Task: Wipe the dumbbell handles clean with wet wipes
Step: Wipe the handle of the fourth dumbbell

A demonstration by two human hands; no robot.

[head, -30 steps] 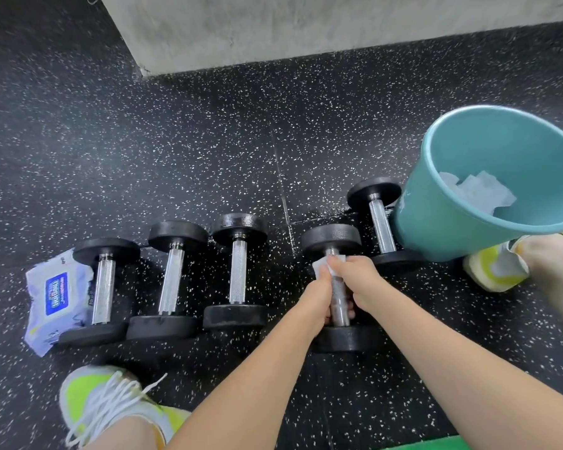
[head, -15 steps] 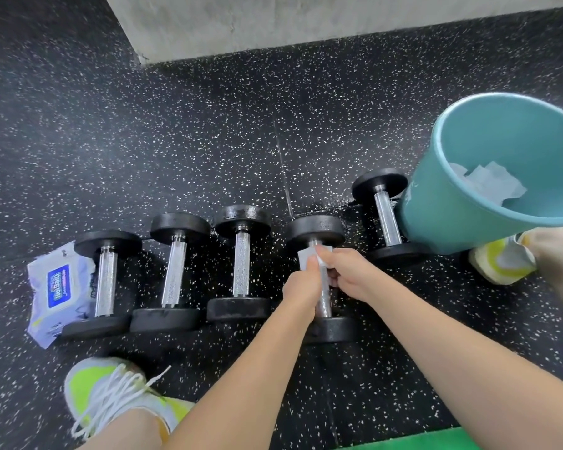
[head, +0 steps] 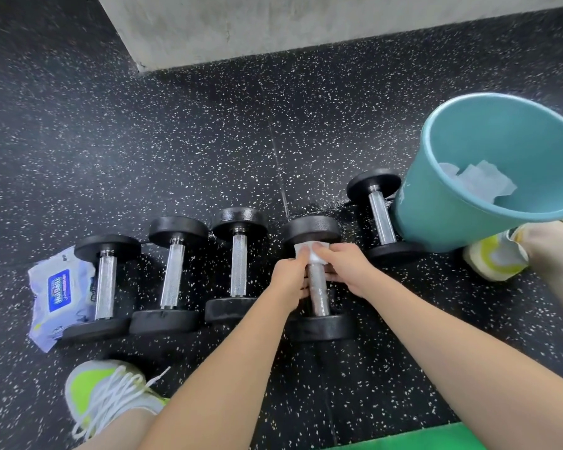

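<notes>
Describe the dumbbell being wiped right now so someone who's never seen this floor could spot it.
Start at the teal bucket on the speckled black floor and move left along the row of five dumbbells. Skip the one touching the bucket; the next is the dumbbell being wiped. Alone among them, it has a white wipe on its handle, held by both hands.

Black rubber floor (head: 176, 141) flecked with white, grey concrete wall base (head: 306, 24) at top, green mat edge (head: 413, 438) below
</notes>
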